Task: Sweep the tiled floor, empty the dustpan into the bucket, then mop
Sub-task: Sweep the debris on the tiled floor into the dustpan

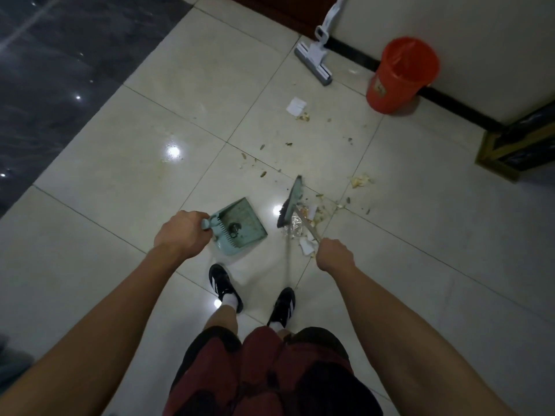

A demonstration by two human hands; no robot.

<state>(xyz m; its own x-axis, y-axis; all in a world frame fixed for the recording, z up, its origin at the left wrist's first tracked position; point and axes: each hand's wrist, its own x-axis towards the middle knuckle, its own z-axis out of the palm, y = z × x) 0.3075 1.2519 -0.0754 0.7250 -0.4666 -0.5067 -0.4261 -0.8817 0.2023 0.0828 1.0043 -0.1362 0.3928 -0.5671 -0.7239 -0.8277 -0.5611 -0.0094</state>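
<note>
Teal plastic formed the dustpan (241, 224), which sat on the tiled floor (126, 151) at about eleven o'clock from the person's shoes, its mouth opening toward two o'clock. The left hand (182, 232) had its grip curled round the dustpan's handle stub. The right hand (332, 253) had its grip clamped on the broom (290, 205) shaft, the bristle head standing just beside the pan's open edge. A heap of paper scraps and peelings (309, 226) lay behind the bristles, at one o'clock from the feet. More scattered debris (288, 145) trailed off toward the orange bucket (401, 74) at the wall, well apart at one o'clock, and the mop (315, 57) leaned nearby at twelve.

The main risk seemed to be the pan skidding or lifting as the broom pushed in, letting fine bits slip under its lip. A hard stroke might also flick light paper past the pan. Crumbs already in the pan could spill if it tilted on the way to the bucket.
</note>
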